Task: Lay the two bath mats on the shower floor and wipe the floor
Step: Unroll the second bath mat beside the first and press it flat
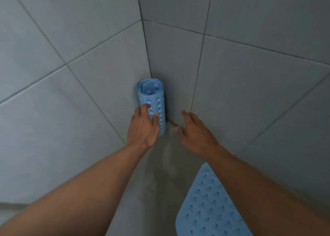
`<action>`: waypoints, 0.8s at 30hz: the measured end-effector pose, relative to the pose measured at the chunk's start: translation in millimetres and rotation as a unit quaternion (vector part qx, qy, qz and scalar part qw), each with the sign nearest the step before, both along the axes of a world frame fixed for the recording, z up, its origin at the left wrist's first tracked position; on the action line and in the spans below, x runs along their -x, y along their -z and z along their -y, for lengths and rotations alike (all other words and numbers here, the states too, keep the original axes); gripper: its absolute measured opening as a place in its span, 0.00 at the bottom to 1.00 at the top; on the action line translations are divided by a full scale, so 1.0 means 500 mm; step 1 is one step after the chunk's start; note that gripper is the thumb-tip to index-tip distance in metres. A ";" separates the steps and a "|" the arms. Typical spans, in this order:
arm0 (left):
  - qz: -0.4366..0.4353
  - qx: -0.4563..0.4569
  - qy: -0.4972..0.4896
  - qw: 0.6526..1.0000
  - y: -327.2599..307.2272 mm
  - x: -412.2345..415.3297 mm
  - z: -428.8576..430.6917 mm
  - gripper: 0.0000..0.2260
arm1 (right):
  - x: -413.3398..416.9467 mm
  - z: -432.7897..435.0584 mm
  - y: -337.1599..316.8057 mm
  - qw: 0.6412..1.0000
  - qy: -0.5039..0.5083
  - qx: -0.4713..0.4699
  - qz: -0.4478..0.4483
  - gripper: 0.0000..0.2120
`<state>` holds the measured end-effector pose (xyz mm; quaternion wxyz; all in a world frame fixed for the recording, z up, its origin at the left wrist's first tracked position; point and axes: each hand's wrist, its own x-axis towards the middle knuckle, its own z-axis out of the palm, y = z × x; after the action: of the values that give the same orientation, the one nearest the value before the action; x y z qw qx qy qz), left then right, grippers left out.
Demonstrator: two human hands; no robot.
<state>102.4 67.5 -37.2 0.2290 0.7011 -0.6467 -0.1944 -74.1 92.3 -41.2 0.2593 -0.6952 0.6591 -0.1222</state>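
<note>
A rolled blue bath mat (151, 94) stands upright in the corner where the two tiled walls meet. My left hand (143, 127) is at its lower left side, fingers curling round the roll and thumb laid on its front. My right hand (194, 130) hovers to the right of the roll, fingers spread and relaxed, holding nothing, close to the right wall's base. A second blue bath mat (210, 205), dotted with small holes, lies flat on the grey shower floor (160, 173) at the lower right, partly under my right forearm.
Grey tiled walls (71, 93) close in on the left and right, meeting in the corner behind the roll. A narrow wedge of bare floor runs between my two forearms. A pale ledge or threshold (10, 207) shows at the lower left edge.
</note>
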 end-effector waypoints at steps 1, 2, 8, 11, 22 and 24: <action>-0.025 -0.009 -0.025 0.999 0.004 -0.010 0.025 0.19 | -0.020 0.032 0.003 1.000 0.001 0.004 0.010 0.31; -0.049 -0.021 -0.047 0.997 0.010 -0.019 0.054 0.19 | -0.039 0.066 0.004 1.000 0.004 0.010 0.026 0.31; -0.188 -0.104 -0.169 0.962 0.026 -0.042 0.194 0.26 | -0.127 0.257 0.009 0.985 0.101 -0.014 0.139 0.32; -0.226 -0.114 -0.176 0.951 0.036 -0.044 0.251 0.24 | -0.156 0.335 0.012 0.974 0.157 -0.019 0.163 0.29; -0.294 -0.159 -0.175 0.926 0.042 -0.049 0.288 0.04 | -0.156 0.353 0.036 0.900 0.241 -0.190 0.309 0.16; -0.297 -0.158 -0.175 0.925 0.037 -0.046 0.255 0.03 | -0.149 0.315 0.037 0.890 0.253 -0.194 0.327 0.18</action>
<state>125.4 -60.1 -55.7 0.3272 0.7404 -0.3764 -0.4506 0.6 -65.1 -59.7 0.5505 -0.3617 0.7008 -0.2740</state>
